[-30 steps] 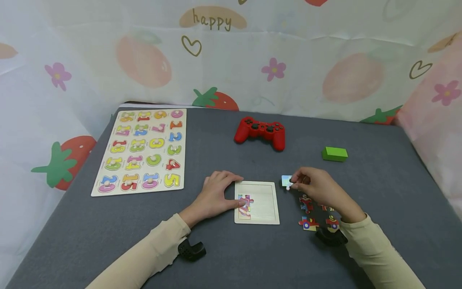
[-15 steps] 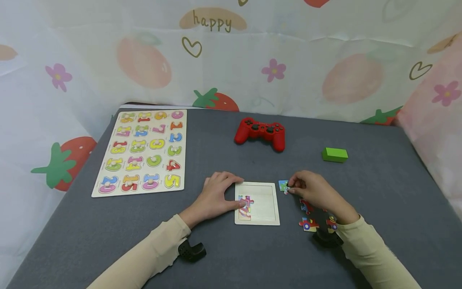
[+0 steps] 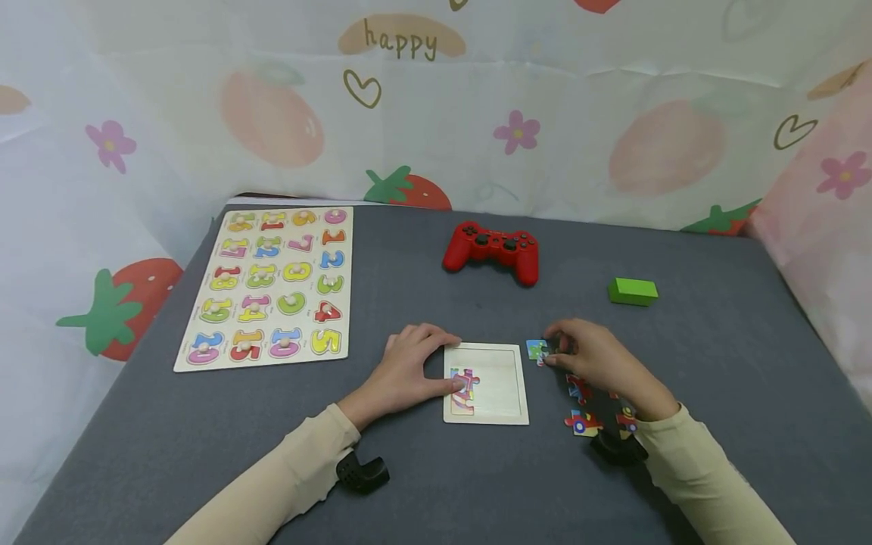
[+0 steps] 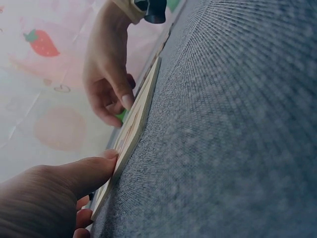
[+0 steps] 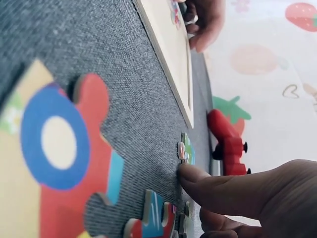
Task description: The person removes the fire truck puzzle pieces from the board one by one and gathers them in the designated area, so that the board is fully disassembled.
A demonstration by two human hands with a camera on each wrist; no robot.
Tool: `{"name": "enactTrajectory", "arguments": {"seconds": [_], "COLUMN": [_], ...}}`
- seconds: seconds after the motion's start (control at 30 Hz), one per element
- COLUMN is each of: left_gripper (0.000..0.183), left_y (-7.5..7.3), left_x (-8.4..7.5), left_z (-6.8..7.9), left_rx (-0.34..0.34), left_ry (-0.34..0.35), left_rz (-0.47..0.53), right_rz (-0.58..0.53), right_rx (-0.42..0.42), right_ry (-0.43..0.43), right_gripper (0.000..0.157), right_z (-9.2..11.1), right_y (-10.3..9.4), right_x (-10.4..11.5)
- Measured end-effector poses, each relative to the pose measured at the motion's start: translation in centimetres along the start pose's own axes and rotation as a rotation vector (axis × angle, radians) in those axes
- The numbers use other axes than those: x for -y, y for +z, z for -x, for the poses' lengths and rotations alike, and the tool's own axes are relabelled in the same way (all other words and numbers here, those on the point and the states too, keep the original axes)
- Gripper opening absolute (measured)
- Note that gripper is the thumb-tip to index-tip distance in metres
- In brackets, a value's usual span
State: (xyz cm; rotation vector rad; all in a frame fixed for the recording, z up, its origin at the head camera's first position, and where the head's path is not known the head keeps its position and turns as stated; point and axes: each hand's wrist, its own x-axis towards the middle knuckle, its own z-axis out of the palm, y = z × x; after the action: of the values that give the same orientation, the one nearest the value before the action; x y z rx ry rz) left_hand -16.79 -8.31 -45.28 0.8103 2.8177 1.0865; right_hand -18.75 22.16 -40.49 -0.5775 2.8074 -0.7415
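My left hand holds the left side of a pale wooden puzzle board. Its thumb lies over the colourful pieces fitted along the board's left side, and a fingertip reaches the top left corner. Just right of the board, my right hand has curled fingers at a small blue-green puzzle piece, low at the table. In the right wrist view the thumb meets the edge of this puzzle piece; the index fingertip is hidden there. Red vehicle pieces lie beneath the right wrist, partly covered.
A number puzzle board with colourful knobbed digits lies at the left. Behind the work sit a red game controller and a green block. A printed cloth hangs along the grey table's back edge.
The right hand has brought the blue-green piece slightly left and nearer the body, and the piece has turned. Lately thumb and index have parted a little. The left hand stays on the board.
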Motion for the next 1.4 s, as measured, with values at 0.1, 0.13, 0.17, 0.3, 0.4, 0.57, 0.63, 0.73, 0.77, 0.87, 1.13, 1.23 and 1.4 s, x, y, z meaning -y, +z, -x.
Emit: {"name": "enactTrajectory", "arguments": {"seconds": [0.1,0.13,0.17,0.3,0.4,0.57,0.63,0.73,0.77,0.87,1.13,1.23,1.4], "left_gripper": [0.057,0.057,0.057,0.057,0.057,0.053,0.052,0.052,0.053,0.054,0.062,0.065,0.072], "left_y": [0.0,0.1,0.1,0.1,0.1,0.1,0.1,0.1,0.1,0.2,0.1,0.1,0.2], "left_x": [0.0,0.0,0.0,0.0,0.1,0.3,0.3,0.4,0.4,0.4,0.5,0.5,0.6], "left_z": [0.1,0.0,0.0,0.0,0.0,0.0,0.0,0.0,0.0,0.0,0.2,0.3,0.3], "left_rx": [-0.004,-0.004,-0.005,-0.007,-0.005,0.005,0.016,0.030,0.031,0.029,0.037,0.037,0.039], "left_ry": [0.002,0.002,0.002,0.002,0.005,0.022,0.031,0.051,0.064,0.091,0.144,0.160,0.179], "left_rz": [-0.001,-0.004,-0.005,-0.001,0.003,-0.025,-0.047,-0.085,-0.100,-0.135,-0.164,-0.171,-0.188], "right_rz": [-0.005,-0.006,-0.009,-0.018,-0.017,-0.038,-0.043,-0.047,-0.040,-0.020,0.002,0.000,-0.010], "right_rx": [-0.006,-0.006,-0.003,-0.009,-0.040,-0.108,-0.116,-0.082,-0.061,0.009,0.118,0.124,0.084], "right_ry": [0.018,0.027,0.036,0.061,0.053,-0.020,-0.073,-0.146,-0.171,-0.211,-0.232,-0.240,-0.240], "right_gripper": [0.024,0.024,0.025,0.028,0.027,0.020,0.016,0.012,0.011,0.012,0.022,0.023,0.024], "right_z": [0.1,0.2,0.2,0.2,0.3,0.5,0.5,0.5,0.4,0.1,-0.9,-1.2,-1.4], "right_y": [0.2,0.2,0.2,-0.3,-1.0,-1.4,-0.9,0.4,0.8,2.1,4.1,4.7,5.5], "right_x": [0.0,0.0,0.0,0.3,0.8,2.4,3.2,4.5,4.9,5.9,7.4,7.7,7.8]}}
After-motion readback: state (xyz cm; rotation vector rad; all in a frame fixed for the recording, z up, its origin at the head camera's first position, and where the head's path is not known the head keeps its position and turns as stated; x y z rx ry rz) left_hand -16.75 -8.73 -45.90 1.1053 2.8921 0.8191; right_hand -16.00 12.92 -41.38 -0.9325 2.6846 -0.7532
